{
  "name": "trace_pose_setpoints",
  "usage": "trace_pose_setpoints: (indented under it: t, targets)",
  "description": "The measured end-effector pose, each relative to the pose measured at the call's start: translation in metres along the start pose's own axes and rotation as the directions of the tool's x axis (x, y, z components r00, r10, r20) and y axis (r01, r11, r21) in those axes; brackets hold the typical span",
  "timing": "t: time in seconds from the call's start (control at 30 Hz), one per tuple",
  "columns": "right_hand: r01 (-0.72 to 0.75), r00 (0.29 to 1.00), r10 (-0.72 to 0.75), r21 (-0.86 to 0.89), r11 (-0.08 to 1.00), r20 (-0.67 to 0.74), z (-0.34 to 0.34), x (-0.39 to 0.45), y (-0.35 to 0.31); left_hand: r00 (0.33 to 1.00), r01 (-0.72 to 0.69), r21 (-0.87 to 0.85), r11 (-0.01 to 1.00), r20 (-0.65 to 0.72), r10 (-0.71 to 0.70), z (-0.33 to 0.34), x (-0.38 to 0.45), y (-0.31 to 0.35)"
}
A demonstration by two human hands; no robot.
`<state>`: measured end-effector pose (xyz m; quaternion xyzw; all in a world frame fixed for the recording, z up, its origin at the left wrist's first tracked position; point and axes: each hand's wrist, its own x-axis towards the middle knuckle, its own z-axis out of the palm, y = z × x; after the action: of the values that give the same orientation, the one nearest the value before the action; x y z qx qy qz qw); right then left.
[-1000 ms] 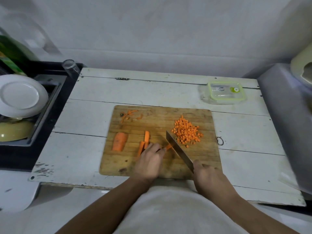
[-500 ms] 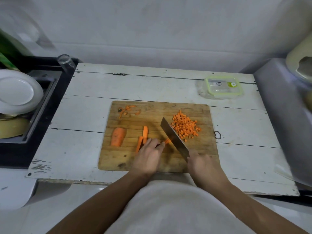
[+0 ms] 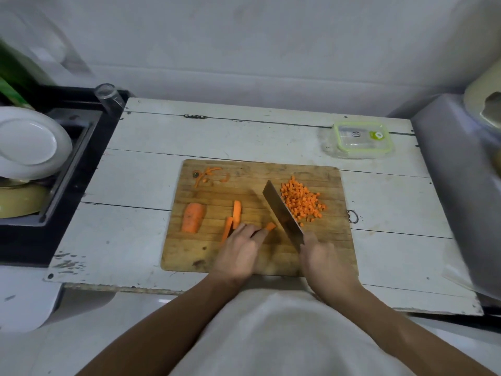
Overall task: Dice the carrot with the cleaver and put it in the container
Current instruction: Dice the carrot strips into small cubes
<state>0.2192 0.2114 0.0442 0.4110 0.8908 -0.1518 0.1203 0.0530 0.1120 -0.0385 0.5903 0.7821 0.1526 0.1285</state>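
Note:
A wooden cutting board (image 3: 206, 256) lies on the white table. My right hand (image 3: 324, 256) grips the cleaver (image 3: 280, 210) by its handle, the blade tilted against a pile of diced carrot (image 3: 302, 202). My left hand (image 3: 240, 249) pinches a short carrot stick (image 3: 269, 226) just left of the blade. Two carrot sticks (image 3: 233, 217) lie beside my left hand, and a carrot chunk (image 3: 193, 217) sits further left. A clear container with a green-rimmed lid (image 3: 362, 141) stands at the table's back right.
Carrot peel scraps (image 3: 207, 175) lie at the board's back left corner. A black sink (image 3: 78, 164) on the left holds a white plate (image 3: 29, 143) and a yellow bowl (image 3: 20, 199). A glass (image 3: 107, 96) stands by it. A grey surface (image 3: 455, 185) rises on the right.
The cleaver has swung up and to the right, its blade now against the diced pile. My left hand has kept hold of the short carrot stick.

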Motion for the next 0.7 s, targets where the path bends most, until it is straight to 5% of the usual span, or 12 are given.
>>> trace_pose_setpoints:
  t: [0.3, 0.57, 0.7]
  targets:
    - [0.045, 0.992, -0.031, -0.103, 0.994, 0.125, 0.004, -0.018, 0.004, 1.0, -0.026, 0.0, 1.0, 0.007, 0.026, -0.004, 0.0, 0.002]
    - [0.018, 0.999, -0.017, 0.037, 0.999, -0.036, 0.005, 0.007, -0.009, 0.998, -0.066, 0.017, 0.998, -0.023, 0.066, -0.006, -0.004, 0.004]
    - [0.052, 0.998, -0.051, -0.015, 0.999, 0.027, 0.001, -0.015, -0.001, 1.0, -0.03, 0.011, 0.999, 0.008, 0.03, -0.011, -0.005, 0.007]
